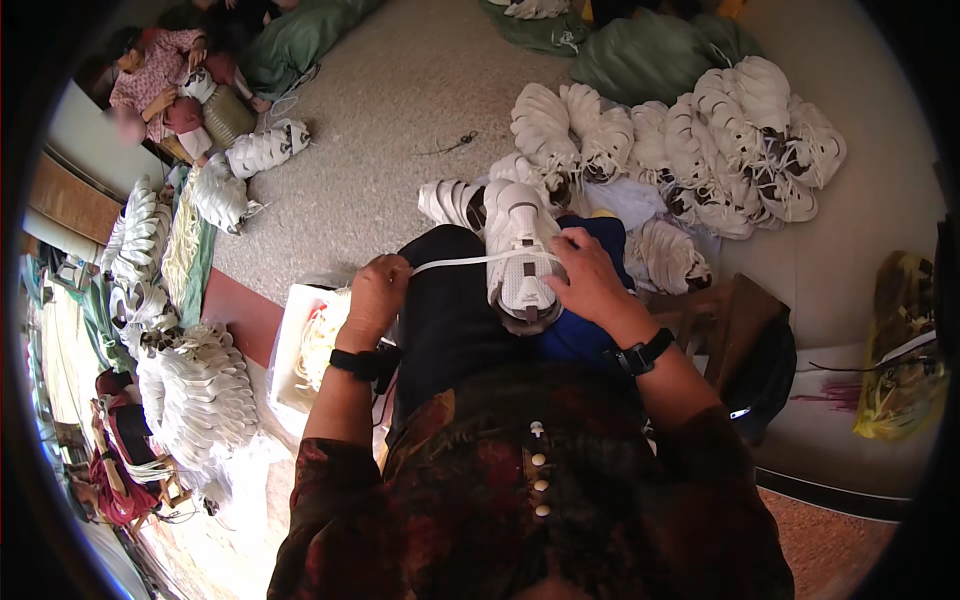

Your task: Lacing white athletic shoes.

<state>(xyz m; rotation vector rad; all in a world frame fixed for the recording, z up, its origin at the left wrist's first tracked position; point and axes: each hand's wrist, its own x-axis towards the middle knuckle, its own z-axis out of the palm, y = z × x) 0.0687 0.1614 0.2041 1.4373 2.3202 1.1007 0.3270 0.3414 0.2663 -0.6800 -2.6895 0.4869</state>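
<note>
A white upper with mesh panels (523, 278), looking like a sports shoe, lies over my lap with a dark opening at its near end. A flat white shoelace (450, 263) runs across it from side to side. My left hand (380, 290), left of the shoe, is closed on one end and holds the lace nearly straight. At the shoe's right edge, my right hand (597, 283) has its fingers curled around the lace's other part; the fingertips are partly hidden.
Bundled white shoe uppers (690, 150) are heaped ahead and to the right. A white box of laces (300, 350) stands by my left forearm, near more stacked uppers (195, 395). A wooden stool (735, 315) is at right. Another person (165, 85) sits far left.
</note>
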